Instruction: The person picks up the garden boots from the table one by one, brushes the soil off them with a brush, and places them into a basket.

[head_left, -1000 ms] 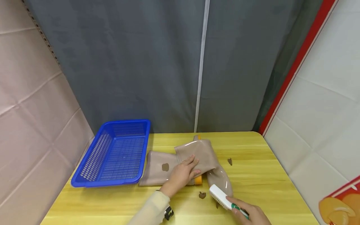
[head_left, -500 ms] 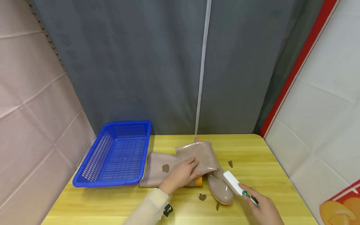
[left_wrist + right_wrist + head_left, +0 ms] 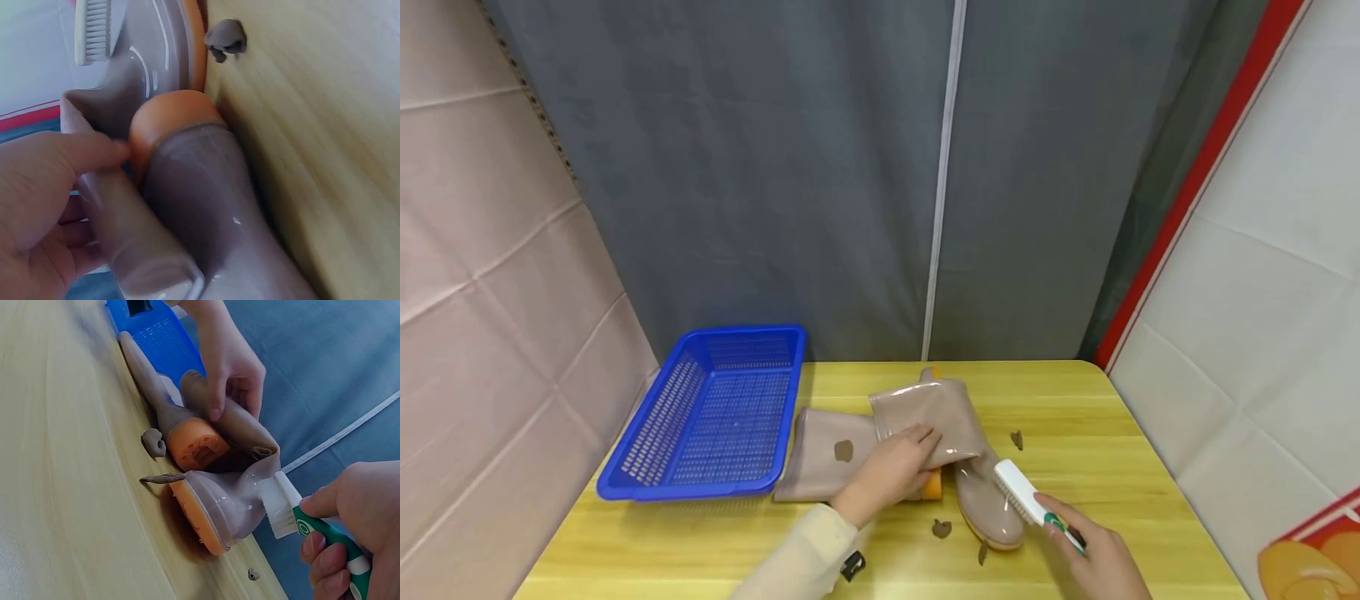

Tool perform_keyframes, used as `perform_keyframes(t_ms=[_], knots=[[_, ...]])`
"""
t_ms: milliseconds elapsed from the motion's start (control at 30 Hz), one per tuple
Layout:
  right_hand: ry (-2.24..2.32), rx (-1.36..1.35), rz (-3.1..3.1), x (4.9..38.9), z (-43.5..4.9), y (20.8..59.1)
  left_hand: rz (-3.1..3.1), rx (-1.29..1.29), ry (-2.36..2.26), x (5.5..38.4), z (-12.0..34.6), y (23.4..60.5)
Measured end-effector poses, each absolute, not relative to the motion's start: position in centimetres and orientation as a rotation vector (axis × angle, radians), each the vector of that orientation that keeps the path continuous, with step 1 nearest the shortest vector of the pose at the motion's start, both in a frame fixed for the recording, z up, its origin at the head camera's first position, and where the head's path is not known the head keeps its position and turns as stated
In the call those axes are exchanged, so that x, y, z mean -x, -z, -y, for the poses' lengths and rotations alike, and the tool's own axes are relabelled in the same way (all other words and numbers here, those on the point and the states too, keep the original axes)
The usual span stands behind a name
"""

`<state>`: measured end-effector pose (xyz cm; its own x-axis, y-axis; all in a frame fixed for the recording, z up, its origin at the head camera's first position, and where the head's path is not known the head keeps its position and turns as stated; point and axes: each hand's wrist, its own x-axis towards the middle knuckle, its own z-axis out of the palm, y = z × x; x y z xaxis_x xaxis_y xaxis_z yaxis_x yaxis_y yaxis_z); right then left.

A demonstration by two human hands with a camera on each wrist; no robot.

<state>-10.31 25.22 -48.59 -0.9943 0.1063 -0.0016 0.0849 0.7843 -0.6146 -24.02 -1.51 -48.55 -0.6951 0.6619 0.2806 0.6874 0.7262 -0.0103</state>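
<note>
Two glossy taupe rain boots with orange soles lie crossed on the table. My left hand (image 3: pixel 887 471) grips the shaft of the upper boot (image 3: pixel 940 408), thumb on one side and fingers curled on the other in the left wrist view. That boot's foot points toward the front right. In my right hand (image 3: pixel 1097 550) is a scrub brush (image 3: pixel 281 503) with a white head and green-and-white handle, its bristles against the upper boot near the ankle. The lower boot (image 3: pixel 816 475) lies sideways beneath, a brown patch (image 3: pixel 843 451) on its shaft.
A blue plastic basket (image 3: pixel 700 492) stands at the left of the wooden table (image 3: pixel 1075 400). Brown clumps lie around the boots, one (image 3: pixel 942 528) in front, another (image 3: pixel 982 553) by the toe and one (image 3: pixel 1017 439) to the right. A grey curtain (image 3: pixel 775 183) hangs behind.
The brush has moved right and up from over the toe to the boot's side, uncovering the toe. My left hand's fingers have curled more on the shaft.
</note>
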Motion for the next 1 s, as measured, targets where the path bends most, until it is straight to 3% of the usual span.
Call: perform_keyframes(t_ms=[700, 1000], knots=[[-1.025, 0.286, 3.043, 10.4, -26.7, 48.0, 1.971, 1.007, -0.230, 24.6, -3.3, 41.2], [-1.027, 0.248, 3.011, 9.9, -26.7, 48.5, 1.842, 0.896, -0.174, 23.1, -3.6, 42.1]])
